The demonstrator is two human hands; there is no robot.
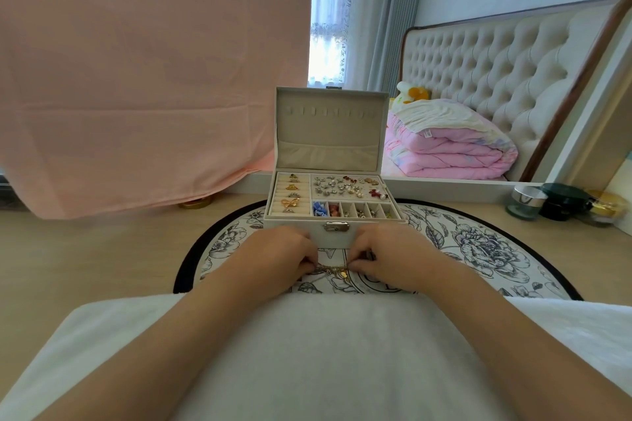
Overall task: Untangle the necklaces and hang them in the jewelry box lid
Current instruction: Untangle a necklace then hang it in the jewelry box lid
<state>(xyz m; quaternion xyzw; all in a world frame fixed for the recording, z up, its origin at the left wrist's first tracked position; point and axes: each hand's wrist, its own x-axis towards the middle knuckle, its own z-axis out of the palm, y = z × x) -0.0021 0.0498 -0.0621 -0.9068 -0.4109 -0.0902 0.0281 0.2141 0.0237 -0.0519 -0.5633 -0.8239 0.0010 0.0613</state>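
Pinching tangled gold necklaces point(333, 271) between them, left hand point(278, 255) and right hand point(390, 255) work at the floral mat's point(478, 249) middle, before the open jewelry box point(337, 239).

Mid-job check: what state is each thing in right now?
jewelry box: open.
lid: upright.
hooks: bare, nothing hung.
latch: undone.
necklaces: bunched, pinched from both sides.
left hand: pinching the necklaces.
right hand: pinching the necklaces.
quilt: folded.

Nothing reads whole. The mat point(478, 243) bears large outlined letters point(390, 286) just below the right hand point(386, 256) (perhaps C and D), partly hidden by the wrist.
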